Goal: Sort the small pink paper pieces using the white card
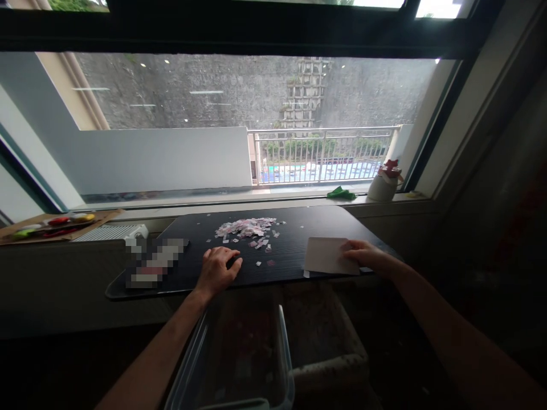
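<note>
The left hand [217, 267] lay half-open, fingers loosely curled, on the black tabletop [325, 221]; the right hand [361, 253] held a pale card [322, 255] by its right end. Paper scraps [245, 228] were heaped beyond, between them. A blurred object [158, 265] lay left, a clear plastic bin [287, 347] below, a white container [382, 189] on the windowsill [294, 200].
</note>
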A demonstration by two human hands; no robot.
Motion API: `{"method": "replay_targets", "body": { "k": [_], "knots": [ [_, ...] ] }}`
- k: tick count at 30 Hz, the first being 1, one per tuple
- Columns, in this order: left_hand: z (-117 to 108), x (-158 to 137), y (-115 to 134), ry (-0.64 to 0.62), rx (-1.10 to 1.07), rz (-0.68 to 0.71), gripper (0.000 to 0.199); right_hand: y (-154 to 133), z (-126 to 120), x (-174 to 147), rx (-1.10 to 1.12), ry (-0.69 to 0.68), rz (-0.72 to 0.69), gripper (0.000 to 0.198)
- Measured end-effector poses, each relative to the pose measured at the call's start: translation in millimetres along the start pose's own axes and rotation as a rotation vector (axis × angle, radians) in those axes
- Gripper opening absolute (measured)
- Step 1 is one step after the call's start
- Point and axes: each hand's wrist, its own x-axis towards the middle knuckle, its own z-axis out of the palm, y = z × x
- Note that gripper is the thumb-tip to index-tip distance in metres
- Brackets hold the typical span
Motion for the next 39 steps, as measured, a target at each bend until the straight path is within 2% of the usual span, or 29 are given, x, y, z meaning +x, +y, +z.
{"method": "replay_targets", "body": {
  "k": [8,15,18,22,25,27,31,34,36,39],
  "knots": [
    [-1.0,-1.4,1.5,0.001,-0.013,0.011,0.028,0.4,-1.1,-4.2,0.004,-0.115,-0.004,0.018],
    [0.0,-2.8,3.8,0.019,-0.019,0.02,0.024,-13.2,2.2,-18.0,0.059,-0.146,-0.012,0.02],
    [-0.6,-4.3,7.5,0.008,-0.012,0.024,0.022,-18.0,22.1,-8.3,0.108,-0.06,-0.13,0.021],
    [-1.8,-5.0,11.0,-0.009,0.001,0.013,0.02,-24.6,65.9,9.3,0.07,0.0,-0.321,0.02],
    [-1.6,-5.3,11.7,-0.012,0.004,0.017,0.021,-31.3,94.5,13.1,-0.031,-0.002,-0.347,0.017],
    [-0.4,-5.6,11.5,-0.011,0.001,0.02,0.021,-36.3,104.6,10.7,-0.094,0.0,-0.351,0.017],
    [2.2,-6.3,10.3,-0.002,-0.007,0.032,0.021,-46.8,104.1,1.0,-0.208,0.044,-0.363,0.016],
    [1.9,-5.9,9.2,-0.006,-0.016,0.037,0.021,-49.9,96.7,-2.1,-0.205,0.051,-0.362,0.014],
    [0.1,-4.2,9.7,-0.041,-0.034,0.042,0.019,-46.5,92.0,0.8,-0.173,0.061,-0.351,0.014],
    [-3.2,1.8,15.0,-0.14,-0.075,0.083,0.017,-33.6,84.9,11.7,-0.208,0.171,-0.352,0.015]
  ]
}}
